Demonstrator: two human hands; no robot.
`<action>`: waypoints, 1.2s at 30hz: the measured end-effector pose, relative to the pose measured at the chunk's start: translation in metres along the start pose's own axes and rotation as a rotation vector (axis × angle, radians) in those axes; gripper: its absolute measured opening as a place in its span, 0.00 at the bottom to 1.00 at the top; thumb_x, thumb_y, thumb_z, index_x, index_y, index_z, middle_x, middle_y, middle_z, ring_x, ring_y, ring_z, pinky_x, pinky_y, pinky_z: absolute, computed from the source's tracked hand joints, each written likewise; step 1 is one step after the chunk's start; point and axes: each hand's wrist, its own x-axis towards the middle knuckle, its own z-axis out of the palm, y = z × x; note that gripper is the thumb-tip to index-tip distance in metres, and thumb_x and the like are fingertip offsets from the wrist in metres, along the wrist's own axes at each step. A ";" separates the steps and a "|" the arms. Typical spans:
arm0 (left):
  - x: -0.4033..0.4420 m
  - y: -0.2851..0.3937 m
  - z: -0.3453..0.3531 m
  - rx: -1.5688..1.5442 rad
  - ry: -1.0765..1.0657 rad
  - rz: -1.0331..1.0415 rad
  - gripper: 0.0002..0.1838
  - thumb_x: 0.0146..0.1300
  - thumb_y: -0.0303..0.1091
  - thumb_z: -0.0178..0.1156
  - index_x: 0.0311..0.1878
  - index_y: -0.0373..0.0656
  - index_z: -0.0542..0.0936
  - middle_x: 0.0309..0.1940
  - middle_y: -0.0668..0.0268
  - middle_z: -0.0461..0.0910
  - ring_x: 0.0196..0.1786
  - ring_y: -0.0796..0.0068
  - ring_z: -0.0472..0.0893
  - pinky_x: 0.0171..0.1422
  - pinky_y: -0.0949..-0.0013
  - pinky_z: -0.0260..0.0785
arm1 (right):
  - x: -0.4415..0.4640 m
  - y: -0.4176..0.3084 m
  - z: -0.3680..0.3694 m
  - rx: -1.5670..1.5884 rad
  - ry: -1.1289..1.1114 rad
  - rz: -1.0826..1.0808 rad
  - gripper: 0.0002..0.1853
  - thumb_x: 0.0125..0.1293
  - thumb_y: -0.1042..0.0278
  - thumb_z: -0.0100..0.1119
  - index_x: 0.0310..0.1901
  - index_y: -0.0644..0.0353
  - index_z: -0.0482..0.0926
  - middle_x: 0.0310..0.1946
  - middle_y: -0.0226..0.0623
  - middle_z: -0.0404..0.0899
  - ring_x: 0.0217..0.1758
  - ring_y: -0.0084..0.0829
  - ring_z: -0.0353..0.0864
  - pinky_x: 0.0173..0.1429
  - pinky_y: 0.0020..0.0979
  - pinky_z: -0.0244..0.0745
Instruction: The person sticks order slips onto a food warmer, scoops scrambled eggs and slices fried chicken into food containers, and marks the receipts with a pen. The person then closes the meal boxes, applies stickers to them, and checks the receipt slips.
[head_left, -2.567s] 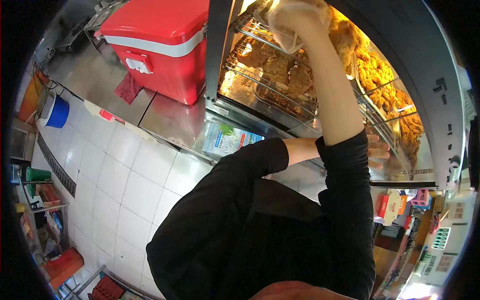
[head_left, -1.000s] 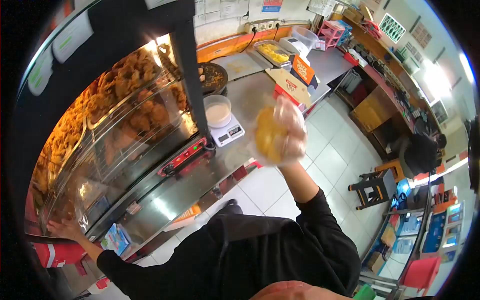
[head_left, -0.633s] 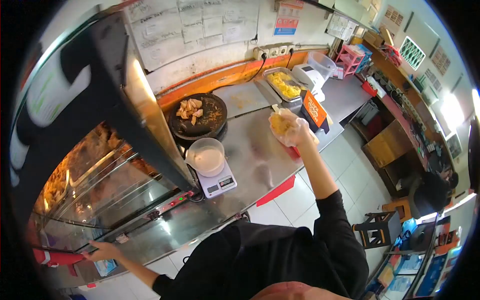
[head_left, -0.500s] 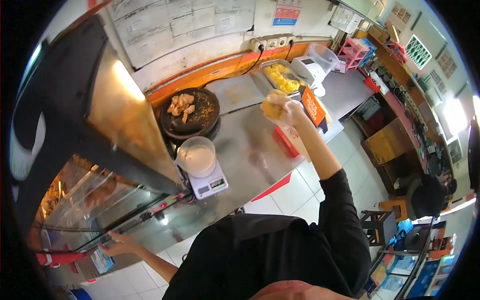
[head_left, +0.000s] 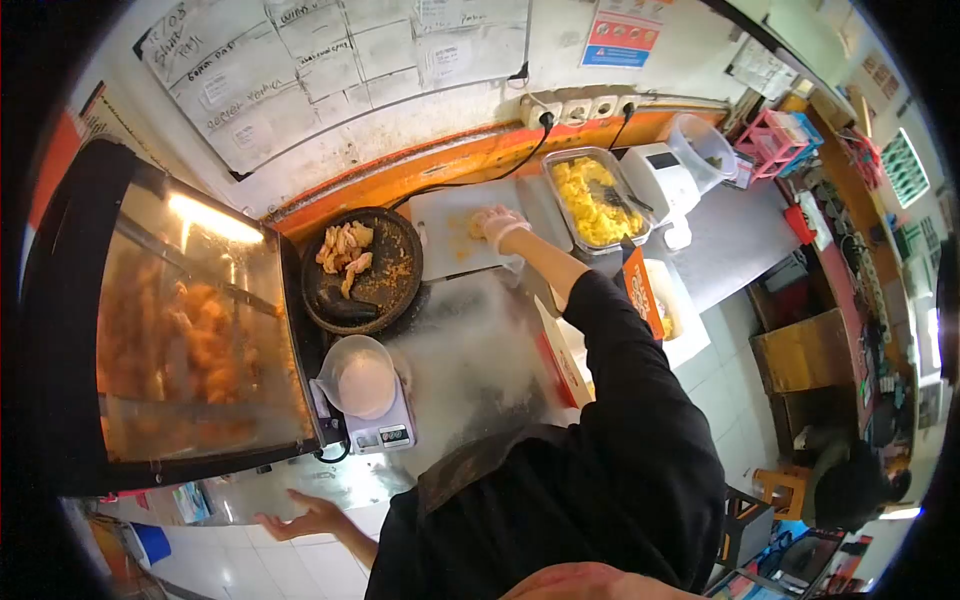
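— Where's the right hand (head_left: 500,228)?
— Down on the pale cutting board (head_left: 440,228), inside a clear plastic glove. Fingers curled downward; I can't tell whether they grip anything, since the glove hides what's under them
— Any room around the board?
— Little on its left: the dark stone dish (head_left: 398,290) with meat pieces sits just beside that edge. The wall side is close behind. To the right is the tray of yellow food (head_left: 628,236). Toward the body, bare steel counter (head_left: 465,350) opens up
— What bounds that stretch?
— The kitchen scale (head_left: 385,437) with its plastic tub (head_left: 362,380) on the left, the orange-flapped box (head_left: 640,288) on the right, beyond the forearm
— And the left hand (head_left: 305,517)?
— Fingers spread, holding nothing, by the counter's front edge, below the heated cabinet (head_left: 200,345); I can't tell if it touches the edge
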 end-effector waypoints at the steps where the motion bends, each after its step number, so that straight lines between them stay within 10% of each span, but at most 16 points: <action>1: -0.007 0.017 -0.001 -0.067 -0.025 0.032 0.31 0.61 0.39 0.61 0.60 0.34 0.57 0.58 0.49 0.60 0.60 0.54 0.64 0.61 0.57 0.60 | -0.009 -0.004 -0.004 -0.026 -0.031 0.018 0.18 0.61 0.63 0.51 0.53 0.51 0.73 0.49 0.35 0.78 0.51 0.40 0.78 0.52 0.38 0.74; 8: 0.019 0.116 0.042 -0.456 0.063 0.180 0.27 0.57 0.30 0.62 0.55 0.36 0.59 0.53 0.54 0.62 0.60 0.54 0.65 0.66 0.50 0.56 | -0.092 0.050 -0.011 -0.150 -0.476 0.345 0.13 0.49 0.66 0.62 0.37 0.60 0.83 0.42 0.44 0.81 0.47 0.38 0.81 0.48 0.34 0.77; 12: 0.037 0.207 0.083 -0.944 -0.191 -0.025 0.26 0.56 0.28 0.61 0.54 0.36 0.61 0.51 0.54 0.63 0.59 0.54 0.66 0.66 0.49 0.57 | -0.116 0.061 0.001 -0.105 -0.669 0.246 0.18 0.52 0.65 0.60 0.46 0.56 0.80 0.48 0.43 0.79 0.51 0.40 0.79 0.48 0.40 0.77; 17: 0.062 0.304 0.118 -1.288 -0.530 0.141 0.22 0.54 0.26 0.60 0.51 0.34 0.66 0.46 0.53 0.71 0.52 0.58 0.72 0.58 0.61 0.64 | -0.129 0.048 -0.029 0.255 -0.153 0.611 0.14 0.56 0.69 0.53 0.45 0.57 0.79 0.44 0.49 0.79 0.51 0.43 0.78 0.52 0.39 0.74; 27: 0.012 0.443 0.283 -1.166 -1.319 0.350 0.13 0.59 0.32 0.57 0.48 0.45 0.73 0.23 0.68 0.76 0.24 0.68 0.75 0.31 0.67 0.65 | -0.099 0.033 -0.044 0.549 -0.518 0.524 0.28 0.71 0.50 0.32 0.43 0.69 0.76 0.46 0.55 0.76 0.51 0.51 0.75 0.54 0.46 0.69; 32: -0.067 0.485 0.356 -1.247 -1.161 0.476 0.13 0.61 0.32 0.56 0.48 0.43 0.74 0.25 0.60 0.79 0.26 0.64 0.77 0.31 0.65 0.67 | -0.099 0.073 0.056 0.041 -0.284 -0.173 0.32 0.72 0.48 0.24 0.44 0.69 0.76 0.47 0.58 0.75 0.52 0.54 0.73 0.58 0.47 0.66; 36: -0.104 0.494 0.381 -1.261 -1.368 0.488 0.10 0.63 0.32 0.52 0.45 0.39 0.74 0.27 0.54 0.79 0.31 0.58 0.79 0.37 0.60 0.69 | -0.095 0.039 0.010 0.389 -0.454 0.343 0.33 0.71 0.47 0.24 0.44 0.68 0.76 0.48 0.58 0.74 0.53 0.57 0.71 0.58 0.48 0.65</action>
